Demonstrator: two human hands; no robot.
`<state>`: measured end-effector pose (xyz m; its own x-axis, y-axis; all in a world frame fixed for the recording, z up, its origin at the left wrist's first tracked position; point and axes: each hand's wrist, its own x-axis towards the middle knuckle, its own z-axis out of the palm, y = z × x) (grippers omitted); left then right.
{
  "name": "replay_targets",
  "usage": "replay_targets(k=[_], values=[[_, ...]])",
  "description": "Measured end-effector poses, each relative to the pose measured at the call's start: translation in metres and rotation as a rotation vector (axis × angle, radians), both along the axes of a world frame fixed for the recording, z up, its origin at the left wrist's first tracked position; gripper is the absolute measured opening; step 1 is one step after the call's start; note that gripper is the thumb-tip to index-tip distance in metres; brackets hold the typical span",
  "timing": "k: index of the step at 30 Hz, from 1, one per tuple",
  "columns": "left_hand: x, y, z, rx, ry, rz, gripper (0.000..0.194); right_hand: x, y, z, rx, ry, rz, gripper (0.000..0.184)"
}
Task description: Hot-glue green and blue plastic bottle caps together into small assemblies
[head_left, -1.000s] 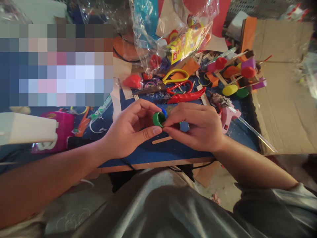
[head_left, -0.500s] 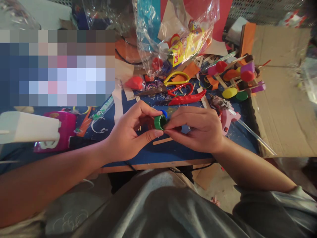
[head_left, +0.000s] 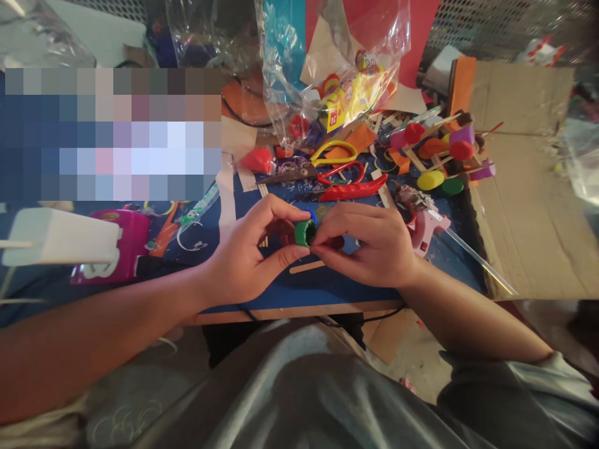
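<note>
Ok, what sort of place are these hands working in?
Likely a craft workspace, though whether home or workshop I can't tell. It shows in the scissors, the pink glue gun and the flat wooden stick on a cluttered blue tabletop.

The number 24 stands in pale figures on a small red square label [head_left: 333, 118] near the lower left end of a bright yellow, cartoon-printed packet [head_left: 354, 101]. Lettering on the white rectangular sticker [head_left: 435, 214] of the pink plastic glue gun [head_left: 424, 231] is too small to read.
</note>
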<state>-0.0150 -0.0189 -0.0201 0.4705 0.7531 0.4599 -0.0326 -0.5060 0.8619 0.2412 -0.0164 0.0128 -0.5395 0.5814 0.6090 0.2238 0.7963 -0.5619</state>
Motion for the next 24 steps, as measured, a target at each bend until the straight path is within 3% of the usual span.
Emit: replay_targets(k=[6,8,10,13,18,24], values=[[0.0,-0.001,0.0,0.045,0.035,0.016,0.035,0.003,-0.002,0.005,-0.088,-0.068,0.03,0.013],[0.0,0.0,0.002,-0.049,-0.005,0.043,0.032,0.008,0.001,0.007,-0.086,-0.1,-0.051,0.01],[-0.001,0.003,0.005,-0.166,-0.049,0.071,0.032,0.015,0.007,0.008,-0.05,-0.176,-0.222,0.007],[-0.004,0.009,0.007,-0.298,-0.119,0.093,0.036,0.028,0.018,0.002,0.025,-0.369,-0.437,0.024],[-0.004,0.013,0.005,-0.358,-0.188,0.105,0.041,0.039,0.024,-0.01,-0.036,-0.591,-0.537,0.045],[-0.004,0.012,0.006,-0.365,-0.219,0.087,0.04,0.035,0.019,-0.013,0.0,-0.617,-0.615,0.047]])
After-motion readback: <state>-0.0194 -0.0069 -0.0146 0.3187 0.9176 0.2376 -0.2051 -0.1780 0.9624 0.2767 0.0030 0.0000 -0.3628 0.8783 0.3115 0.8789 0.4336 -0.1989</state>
